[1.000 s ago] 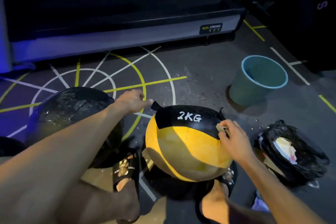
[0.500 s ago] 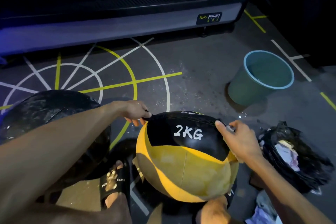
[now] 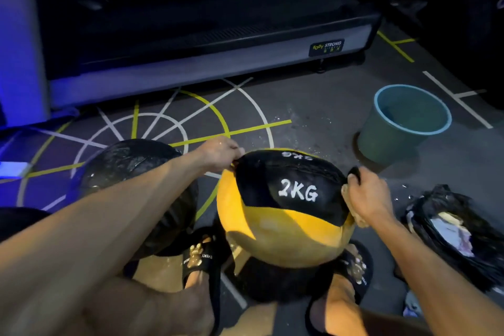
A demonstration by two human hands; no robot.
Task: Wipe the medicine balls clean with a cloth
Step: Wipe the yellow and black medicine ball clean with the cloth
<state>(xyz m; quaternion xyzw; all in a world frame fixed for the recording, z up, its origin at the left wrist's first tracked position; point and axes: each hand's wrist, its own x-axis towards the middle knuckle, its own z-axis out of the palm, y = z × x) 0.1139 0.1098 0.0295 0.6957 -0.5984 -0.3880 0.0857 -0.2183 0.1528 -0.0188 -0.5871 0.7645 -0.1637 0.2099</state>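
Observation:
A yellow and black medicine ball [image 3: 283,229] marked 2KG is between my feet, off the floor. My left hand [image 3: 221,154] grips the black strap at the ball's upper left. My right hand [image 3: 366,196] grips the strap at its upper right and also holds a pale cloth [image 3: 354,213] pressed against the ball's right side. A second, black medicine ball [image 3: 128,169] lies on the floor to the left, partly hidden behind my left arm.
A green bucket [image 3: 392,136] with a blue rim stands on the floor at the right. A black plastic bag [image 3: 452,232] with rags lies at the right edge. A treadmill base [image 3: 218,63] runs across the back. My sandalled feet [image 3: 199,262] flank the ball.
The ball has been turned and lifted a little, so the 2KG mark sits lower on its face. My right hand has shifted down the ball's right side with the cloth.

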